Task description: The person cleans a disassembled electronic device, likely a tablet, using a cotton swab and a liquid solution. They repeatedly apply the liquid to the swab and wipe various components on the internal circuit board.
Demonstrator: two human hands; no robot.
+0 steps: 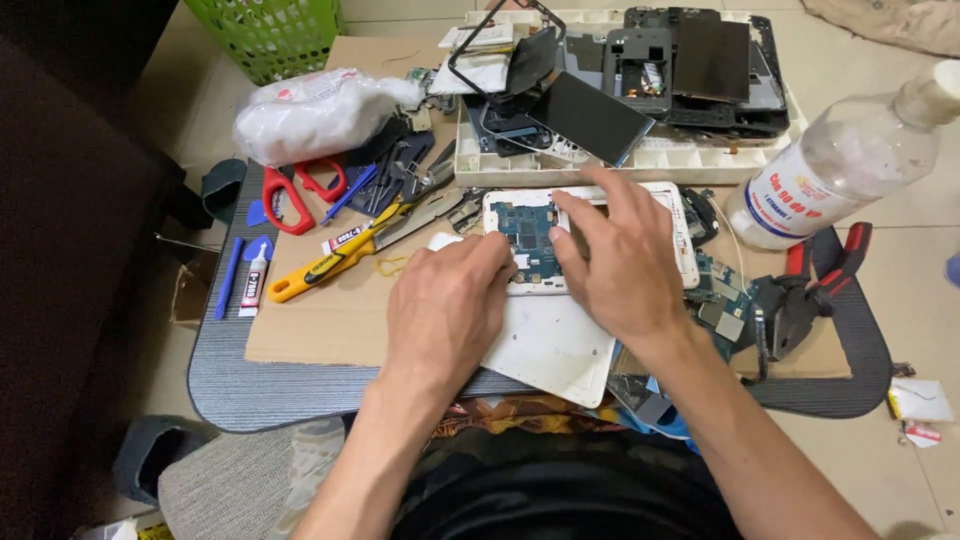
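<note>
While left hand [450, 300] steadies, right hand [620, 265] presses white tablet frame [680, 235], blue circuit board [527, 235]

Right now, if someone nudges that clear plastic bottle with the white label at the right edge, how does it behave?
The clear plastic bottle with the white label lies on its side, so it probably rolls. It looks mostly empty, so it is likely light and easily shoved. The red-handled pliers beside it might stop it.
</note>
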